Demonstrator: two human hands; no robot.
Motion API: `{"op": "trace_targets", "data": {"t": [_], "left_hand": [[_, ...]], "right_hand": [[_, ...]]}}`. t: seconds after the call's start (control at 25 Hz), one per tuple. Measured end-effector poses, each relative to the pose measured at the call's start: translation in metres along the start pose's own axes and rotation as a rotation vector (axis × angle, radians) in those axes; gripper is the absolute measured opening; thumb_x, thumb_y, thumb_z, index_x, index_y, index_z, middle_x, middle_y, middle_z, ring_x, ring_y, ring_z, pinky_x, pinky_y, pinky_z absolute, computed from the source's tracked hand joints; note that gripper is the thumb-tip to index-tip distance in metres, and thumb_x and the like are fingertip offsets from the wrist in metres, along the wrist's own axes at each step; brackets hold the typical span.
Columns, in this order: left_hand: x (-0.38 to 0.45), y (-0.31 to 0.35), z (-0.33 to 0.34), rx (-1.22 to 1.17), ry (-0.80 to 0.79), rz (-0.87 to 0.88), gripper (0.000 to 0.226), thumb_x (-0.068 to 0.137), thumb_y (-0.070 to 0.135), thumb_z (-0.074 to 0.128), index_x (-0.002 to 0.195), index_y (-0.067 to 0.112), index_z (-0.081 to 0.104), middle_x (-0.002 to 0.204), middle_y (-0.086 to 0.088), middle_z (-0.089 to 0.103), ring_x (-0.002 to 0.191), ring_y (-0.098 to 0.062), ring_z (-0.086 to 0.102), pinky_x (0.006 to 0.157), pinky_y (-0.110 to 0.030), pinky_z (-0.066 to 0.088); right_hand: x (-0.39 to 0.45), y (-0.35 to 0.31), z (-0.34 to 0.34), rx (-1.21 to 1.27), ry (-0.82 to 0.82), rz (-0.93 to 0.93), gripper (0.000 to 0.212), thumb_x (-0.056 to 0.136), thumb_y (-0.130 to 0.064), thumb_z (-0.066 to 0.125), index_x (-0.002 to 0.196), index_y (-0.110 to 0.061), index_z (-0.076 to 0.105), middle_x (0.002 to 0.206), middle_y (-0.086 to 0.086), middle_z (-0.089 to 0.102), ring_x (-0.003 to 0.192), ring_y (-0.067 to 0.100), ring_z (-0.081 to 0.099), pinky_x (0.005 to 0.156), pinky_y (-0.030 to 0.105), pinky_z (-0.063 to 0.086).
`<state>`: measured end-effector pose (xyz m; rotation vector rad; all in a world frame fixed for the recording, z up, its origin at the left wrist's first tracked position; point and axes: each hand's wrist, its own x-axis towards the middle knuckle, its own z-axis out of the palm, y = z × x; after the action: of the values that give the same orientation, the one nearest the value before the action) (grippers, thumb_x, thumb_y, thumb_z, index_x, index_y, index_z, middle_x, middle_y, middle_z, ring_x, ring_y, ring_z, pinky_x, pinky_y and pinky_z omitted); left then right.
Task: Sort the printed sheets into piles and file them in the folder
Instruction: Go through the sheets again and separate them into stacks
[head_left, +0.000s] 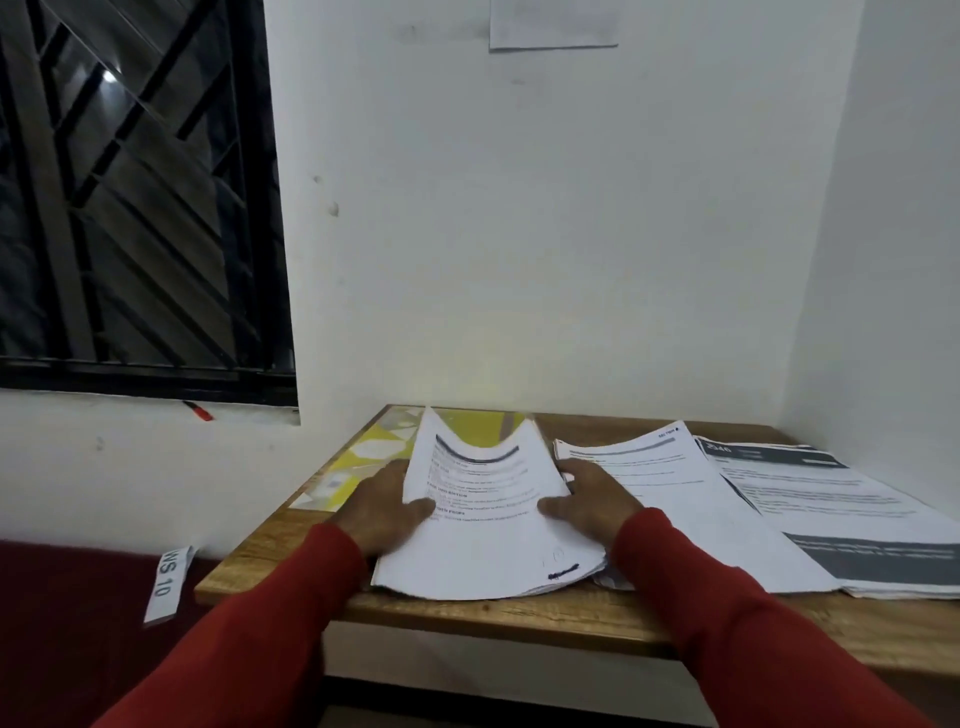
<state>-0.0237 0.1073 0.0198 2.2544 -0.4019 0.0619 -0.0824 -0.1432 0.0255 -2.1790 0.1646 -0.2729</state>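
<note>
A stack of printed white sheets (488, 540) is bowed upward between both hands over the wooden table (467, 618). My left hand (384, 506) grips its left edge, thumb on top. Gripping the right edge is my right hand (592, 501), thumb on the page. Under the stack's far end lies a yellow patterned folder (363, 457). To the right a second pile of printed sheets (691, 499) lies flat, and beside it a third pile (831, 504) with dark grey bands.
White walls close the table in at the back and right. A dark barred window (140, 197) is at the left. A paper strip with printed letters (169, 582) lies on the red surface (78, 623) below the table's left side.
</note>
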Motion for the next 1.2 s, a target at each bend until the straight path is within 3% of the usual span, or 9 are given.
{"op": "trace_targets", "data": {"t": [0.12,0.2,0.28,0.48,0.64,0.72,0.92,1.04,1.2], "left_hand": [[0.003,-0.007,0.007,0.194,0.014,0.043,0.049,0.092,0.027,0.061,0.139,0.026,0.05,0.138,0.001,0.059,0.123,-0.023,0.056,0.099,-0.032,0.045],[0.005,-0.005,0.006,0.216,0.005,0.043,0.046,0.092,0.028,0.06,0.137,0.025,0.051,0.137,0.001,0.059,0.122,-0.023,0.056,0.096,-0.029,0.044],[0.005,-0.004,0.004,0.227,-0.001,0.037,0.043,0.094,0.027,0.061,0.136,0.023,0.052,0.136,0.001,0.06,0.121,-0.022,0.056,0.088,-0.024,0.04],[0.007,-0.007,0.002,0.143,0.014,0.037,0.037,0.092,0.025,0.064,0.129,0.024,0.057,0.125,0.003,0.065,0.099,-0.013,0.057,0.076,-0.024,0.039],[0.015,-0.012,-0.002,-0.066,0.028,-0.028,0.026,0.09,0.02,0.07,0.115,0.018,0.063,0.111,0.0,0.071,0.085,-0.01,0.066,0.064,-0.022,0.047],[0.015,-0.014,-0.004,-0.179,0.037,-0.047,0.03,0.09,0.017,0.071,0.118,0.015,0.061,0.11,-0.001,0.07,0.088,-0.014,0.068,0.068,-0.027,0.052],[0.0,-0.007,-0.008,-0.582,0.086,0.029,0.035,0.094,0.013,0.065,0.125,0.019,0.05,0.116,-0.004,0.068,0.097,-0.022,0.071,0.084,-0.043,0.058],[-0.004,0.007,-0.012,-0.641,0.107,0.177,0.04,0.096,0.02,0.062,0.131,0.029,0.045,0.122,0.001,0.068,0.103,-0.018,0.07,0.087,-0.042,0.057],[0.003,0.057,-0.003,-0.527,0.127,0.367,0.025,0.102,0.024,0.052,0.121,0.027,0.036,0.118,0.009,0.064,0.104,-0.007,0.067,0.09,-0.039,0.056]], "right_hand": [[0.0,0.007,0.001,0.03,-0.018,0.034,0.021,0.083,-0.014,0.071,0.103,-0.018,0.069,0.103,0.001,0.074,0.095,0.021,0.07,0.091,0.038,0.056],[0.001,0.007,-0.001,0.027,-0.023,0.05,0.001,0.088,-0.018,0.069,0.088,-0.018,0.069,0.088,-0.002,0.072,0.078,0.013,0.068,0.071,0.02,0.055],[0.002,0.006,-0.003,0.011,-0.016,0.064,0.016,0.091,-0.02,0.067,0.075,-0.02,0.063,0.074,-0.006,0.066,0.064,0.007,0.062,0.052,0.011,0.044],[0.012,0.006,-0.012,-0.176,0.008,0.076,0.034,0.089,-0.042,0.064,0.11,-0.015,0.061,0.107,0.004,0.067,0.102,0.023,0.064,0.084,0.031,0.046],[0.014,-0.002,-0.019,-0.198,0.056,0.059,0.044,0.09,-0.041,0.062,0.126,-0.018,0.052,0.11,0.002,0.063,0.074,0.018,0.062,0.067,0.024,0.044],[0.02,0.0,-0.018,-0.222,0.051,0.036,0.055,0.087,-0.042,0.065,0.133,-0.016,0.05,0.107,0.0,0.062,0.085,0.018,0.054,0.075,0.027,0.044],[0.022,-0.001,-0.012,0.21,-0.05,0.053,0.083,0.07,-0.056,0.079,0.136,-0.018,0.045,0.11,-0.004,0.066,0.101,0.017,0.064,0.09,0.036,0.052],[0.012,-0.014,-0.017,0.598,-0.154,-0.076,0.046,0.089,-0.019,0.072,0.131,-0.014,0.054,0.119,0.006,0.071,0.108,0.027,0.069,0.095,0.045,0.055],[0.006,-0.042,-0.058,0.506,0.235,-0.322,0.036,0.088,-0.004,0.067,0.121,-0.017,0.058,0.115,0.003,0.071,0.106,0.025,0.068,0.093,0.043,0.055]]}}
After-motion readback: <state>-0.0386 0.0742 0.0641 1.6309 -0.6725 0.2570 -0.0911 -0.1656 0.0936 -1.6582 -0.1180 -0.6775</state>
